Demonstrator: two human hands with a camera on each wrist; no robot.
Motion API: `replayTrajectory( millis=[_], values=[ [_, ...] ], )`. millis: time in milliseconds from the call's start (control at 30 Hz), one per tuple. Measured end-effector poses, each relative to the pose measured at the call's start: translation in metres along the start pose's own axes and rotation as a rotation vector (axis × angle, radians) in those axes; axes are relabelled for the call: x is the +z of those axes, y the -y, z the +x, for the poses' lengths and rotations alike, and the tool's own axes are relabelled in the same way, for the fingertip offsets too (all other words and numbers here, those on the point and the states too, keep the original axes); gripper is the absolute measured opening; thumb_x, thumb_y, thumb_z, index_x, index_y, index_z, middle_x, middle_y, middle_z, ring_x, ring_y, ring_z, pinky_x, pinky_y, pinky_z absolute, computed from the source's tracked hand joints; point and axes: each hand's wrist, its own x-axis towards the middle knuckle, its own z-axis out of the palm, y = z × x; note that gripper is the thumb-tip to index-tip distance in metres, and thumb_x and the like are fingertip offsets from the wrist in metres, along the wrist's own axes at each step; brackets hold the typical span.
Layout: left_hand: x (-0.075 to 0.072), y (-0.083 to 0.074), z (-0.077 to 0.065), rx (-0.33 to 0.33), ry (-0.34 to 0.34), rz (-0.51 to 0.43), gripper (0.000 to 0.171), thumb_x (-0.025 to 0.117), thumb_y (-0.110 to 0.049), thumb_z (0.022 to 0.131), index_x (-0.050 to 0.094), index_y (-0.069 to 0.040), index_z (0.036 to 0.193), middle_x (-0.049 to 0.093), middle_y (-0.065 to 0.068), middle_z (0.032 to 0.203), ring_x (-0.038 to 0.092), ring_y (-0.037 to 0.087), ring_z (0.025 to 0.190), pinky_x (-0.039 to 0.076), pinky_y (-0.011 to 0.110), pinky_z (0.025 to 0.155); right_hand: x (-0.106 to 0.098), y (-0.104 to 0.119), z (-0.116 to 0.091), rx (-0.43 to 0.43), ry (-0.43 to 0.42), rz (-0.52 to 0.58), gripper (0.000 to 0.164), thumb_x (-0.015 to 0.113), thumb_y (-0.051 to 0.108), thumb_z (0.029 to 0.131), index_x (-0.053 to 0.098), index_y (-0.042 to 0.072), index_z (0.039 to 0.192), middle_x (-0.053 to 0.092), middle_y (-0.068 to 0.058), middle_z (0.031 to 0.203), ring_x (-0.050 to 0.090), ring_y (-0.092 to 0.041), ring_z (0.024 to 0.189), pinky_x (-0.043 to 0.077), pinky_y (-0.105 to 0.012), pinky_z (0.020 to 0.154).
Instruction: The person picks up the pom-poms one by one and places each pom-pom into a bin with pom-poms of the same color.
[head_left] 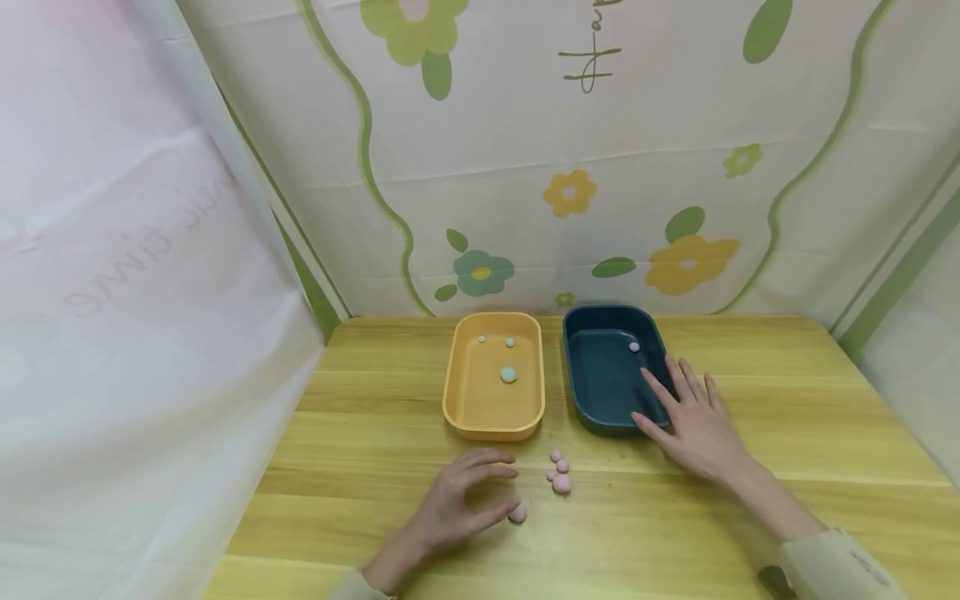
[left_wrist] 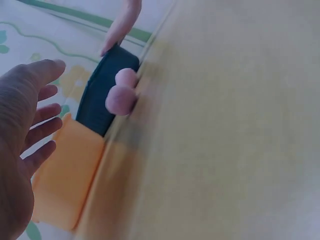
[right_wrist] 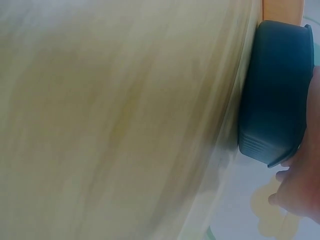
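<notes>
My left hand [head_left: 461,500] is held low over the table with fingers loosely bent and nothing between them. Its thumb tip lies right at a pink ball [head_left: 517,512] in the head view. To the right, several more pink balls [head_left: 562,483] of different sizes sit in a small cluster. Spread fingers of my right hand [head_left: 701,429] reach over the right rim of a dark blue tray [head_left: 611,417]. A small pink ball [head_left: 634,347] lies inside that tray, beyond the fingertips. In the left wrist view, two pink balls [left_wrist: 120,100] overlap before the trays.
A yellow-orange tray [head_left: 453,408] stands left of the blue one and holds three pale green balls [head_left: 508,375]. Both trays stand toward the back of the wooden table [head_left: 360,450]. A flower-printed cloth [head_left: 517,125] hangs behind it, and a white cloth [head_left: 135,375] at the left.
</notes>
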Motion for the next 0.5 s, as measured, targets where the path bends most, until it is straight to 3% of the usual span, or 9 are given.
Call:
replayTrajectory(
  millis=[200,500],
  values=[
    [0.008,-0.001,-0.006,-0.08,0.033,-0.154,0.03,0.092,-0.012,0.089,0.081,-0.007,0.117,0.081,0.012,0.124,0.077,0.024,0.119,0.061,0.037,0.11,0.0,0.001,0.0,0.016,0.016,0.01,0.08,0.065,0.055,0.106,0.039,0.015,0.171,0.02,-0.032,0.18,0.016,-0.053,0.169,0.002,-0.075,0.136],
    [0.018,0.004,-0.014,-0.328,0.086,-0.321,0.024,0.089,-0.021,0.094,0.084,-0.009,0.114,0.083,0.007,0.125,0.076,0.02,0.125,0.058,0.033,0.114,0.001,0.0,0.0,0.012,0.016,0.019,0.079,0.064,0.054,0.107,0.04,0.014,0.171,0.019,-0.033,0.18,0.014,-0.053,0.169,0.002,-0.075,0.136]
  ],
)
